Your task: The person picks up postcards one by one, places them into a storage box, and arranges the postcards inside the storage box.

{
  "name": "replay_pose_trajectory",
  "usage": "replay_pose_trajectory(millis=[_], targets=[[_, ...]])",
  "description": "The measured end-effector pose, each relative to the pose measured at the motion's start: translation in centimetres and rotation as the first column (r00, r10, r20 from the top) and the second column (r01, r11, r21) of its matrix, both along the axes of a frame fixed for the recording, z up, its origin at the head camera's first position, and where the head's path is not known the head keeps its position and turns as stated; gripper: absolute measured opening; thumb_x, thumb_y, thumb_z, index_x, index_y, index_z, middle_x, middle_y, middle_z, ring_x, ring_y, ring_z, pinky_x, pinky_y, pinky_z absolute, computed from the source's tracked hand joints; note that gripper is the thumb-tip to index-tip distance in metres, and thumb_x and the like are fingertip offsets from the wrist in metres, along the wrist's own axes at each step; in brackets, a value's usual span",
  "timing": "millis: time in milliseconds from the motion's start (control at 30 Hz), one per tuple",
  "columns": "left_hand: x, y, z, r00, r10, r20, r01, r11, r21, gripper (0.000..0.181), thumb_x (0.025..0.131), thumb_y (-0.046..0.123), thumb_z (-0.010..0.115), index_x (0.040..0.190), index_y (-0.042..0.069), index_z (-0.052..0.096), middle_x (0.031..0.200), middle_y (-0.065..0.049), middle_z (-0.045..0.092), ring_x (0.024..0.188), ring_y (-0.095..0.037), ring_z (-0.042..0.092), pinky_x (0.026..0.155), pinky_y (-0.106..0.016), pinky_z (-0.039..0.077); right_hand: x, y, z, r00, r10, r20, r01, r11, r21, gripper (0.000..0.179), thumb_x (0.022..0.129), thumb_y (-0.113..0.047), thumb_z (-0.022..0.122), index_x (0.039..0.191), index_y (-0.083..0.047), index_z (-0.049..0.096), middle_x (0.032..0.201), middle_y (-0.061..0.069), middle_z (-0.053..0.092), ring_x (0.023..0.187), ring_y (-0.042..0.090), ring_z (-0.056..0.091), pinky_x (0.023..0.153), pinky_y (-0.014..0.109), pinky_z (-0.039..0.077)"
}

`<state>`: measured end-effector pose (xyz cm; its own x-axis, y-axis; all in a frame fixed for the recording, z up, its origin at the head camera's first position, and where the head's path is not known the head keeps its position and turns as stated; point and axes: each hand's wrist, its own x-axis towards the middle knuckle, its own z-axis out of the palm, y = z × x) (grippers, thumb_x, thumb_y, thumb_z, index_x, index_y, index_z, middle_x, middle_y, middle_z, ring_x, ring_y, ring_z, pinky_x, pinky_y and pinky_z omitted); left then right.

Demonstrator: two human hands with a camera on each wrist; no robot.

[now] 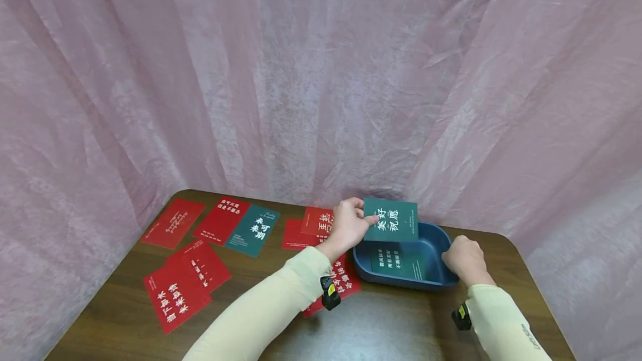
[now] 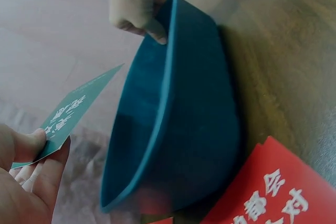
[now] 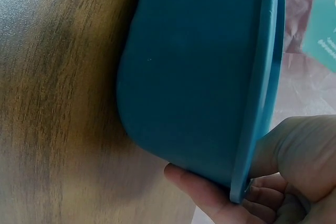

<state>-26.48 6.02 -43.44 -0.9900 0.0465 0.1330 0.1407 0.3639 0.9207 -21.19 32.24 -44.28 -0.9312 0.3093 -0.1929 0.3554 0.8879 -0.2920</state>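
Between thumb and fingers, my left hand (image 1: 348, 224) pinches a green card (image 1: 390, 219) with white characters by its left edge. The card hangs above the left and back part of a blue plastic basin (image 1: 368, 276). On the basin's right rim, my right hand (image 1: 464, 258) grips the wall, thumb inside and fingers outside, as the right wrist view shows. Inside the basin lies another green card (image 1: 398, 261). A red card (image 1: 346, 281) rests on the table against the basin's left side, partly hidden by the left arm.
Several red cards (image 1: 175, 294) and one green card (image 1: 253, 230) lie spread over the left of the wooden table (image 1: 371, 322). More red cards (image 1: 296, 233) lie behind the left forearm. A pink curtain (image 1: 321, 82) hangs behind the table.
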Motion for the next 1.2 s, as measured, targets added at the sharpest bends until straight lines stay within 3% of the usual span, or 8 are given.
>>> replay_pose_trajectory(millis=[533, 933, 1167, 1200], targets=[[0.7, 2.7, -2.6, 0.997, -0.021, 0.068, 0.029, 0.994, -0.108, 0.042, 0.072, 0.025, 0.081, 0.106, 0.008, 0.063, 0.074, 0.004, 0.058, 0.07, -0.008, 0.054, 0.061, -0.024, 0.047, -0.1, 0.1, -0.3, 1.0, -0.008, 0.017, 0.009, 1.0, -0.016, 0.034, 0.084, -0.013, 0.056, 0.101, 0.015, 0.053, 0.082, 0.025, 0.06, 0.066, 0.028, 0.056, 0.052, 0.036, 0.049], [1.2, 4.0, -3.4, 0.995, -0.067, 0.067, 0.079, 0.98, -0.185, 0.039, 0.075, 0.023, 0.079, 0.106, 0.006, 0.063, 0.071, 0.003, 0.058, 0.068, -0.006, 0.053, 0.063, -0.023, 0.046, -0.2, -0.2, -0.2, 1.0, -0.006, 0.029, 0.007, 0.999, -0.034, 0.033, 0.085, -0.013, 0.056, 0.102, 0.015, 0.053, 0.078, 0.022, 0.059, 0.063, 0.026, 0.055, 0.05, 0.033, 0.049], [1.3, 4.9, -3.8, 0.995, -0.026, 0.094, 0.054, 0.95, -0.306, 0.042, 0.075, 0.027, 0.079, 0.107, 0.006, 0.063, 0.104, -0.007, 0.067, 0.09, -0.013, 0.062, 0.074, -0.031, 0.053, -0.1, -0.1, -0.3, 0.999, -0.021, 0.028, 0.022, 0.999, -0.042, 0.035, 0.085, -0.012, 0.057, 0.105, 0.016, 0.051, 0.082, 0.025, 0.06, 0.064, 0.027, 0.056, 0.052, 0.037, 0.052], [1.4, 4.9, -3.8, 0.995, -0.021, 0.099, 0.051, 0.946, -0.32, 0.039, 0.075, 0.027, 0.079, 0.103, 0.005, 0.064, 0.101, -0.008, 0.068, 0.087, -0.014, 0.063, 0.072, -0.031, 0.053, -0.1, -0.1, -0.2, 0.999, -0.021, 0.027, 0.022, 0.999, -0.043, 0.034, 0.085, -0.012, 0.057, 0.105, 0.016, 0.051, 0.082, 0.025, 0.06, 0.064, 0.027, 0.056, 0.052, 0.037, 0.052]])
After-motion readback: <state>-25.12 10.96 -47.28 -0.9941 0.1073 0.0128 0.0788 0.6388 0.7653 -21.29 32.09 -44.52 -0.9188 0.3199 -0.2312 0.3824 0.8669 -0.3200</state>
